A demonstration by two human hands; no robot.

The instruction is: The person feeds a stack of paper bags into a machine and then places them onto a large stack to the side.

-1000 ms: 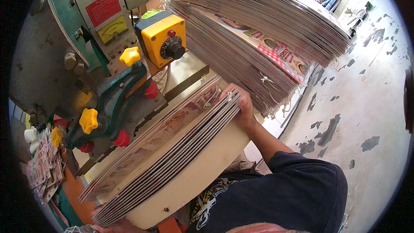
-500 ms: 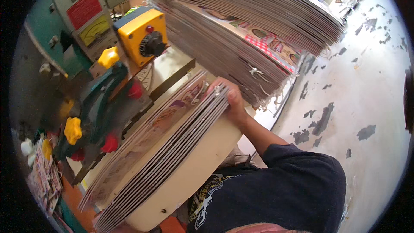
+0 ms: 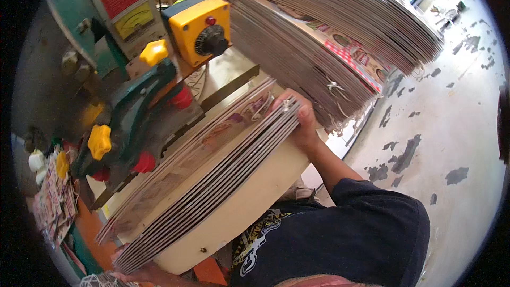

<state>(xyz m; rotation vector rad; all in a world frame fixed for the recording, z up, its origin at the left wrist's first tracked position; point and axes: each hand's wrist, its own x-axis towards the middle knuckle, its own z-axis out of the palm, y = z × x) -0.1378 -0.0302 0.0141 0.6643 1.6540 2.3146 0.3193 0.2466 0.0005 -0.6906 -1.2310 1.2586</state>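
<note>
A bundle of thin cardboard sheets [image 3: 210,188] stands on edge across a pale tabletop [image 3: 234,207]. My right hand [image 3: 304,125] wraps round its far right end, thumb on the near side, where a bit of white string shows. At the near left end, my left hand [image 3: 139,273] grips the bundle; part of this hand is hidden beneath the sheets. Behind the bundle lean more printed sheets [image 3: 175,165], close to the machine. A green machine arm [image 3: 135,103] with yellow star knobs [image 3: 100,142] and red round parts [image 3: 144,162] sits just beyond them.
A yellow control box [image 3: 199,31] with a black dial stands behind the machine arm. Tall stacks of cardboard [image 3: 313,56], one tied with string, rise at the back. Printed scraps [image 3: 56,196] pile up at left. Patchy grey floor [image 3: 446,127] lies to the right.
The view has shifted, so the machine and stacks sit farther right. My left hand has come into view at the bundle's near left end. My right hand keeps its grip.
</note>
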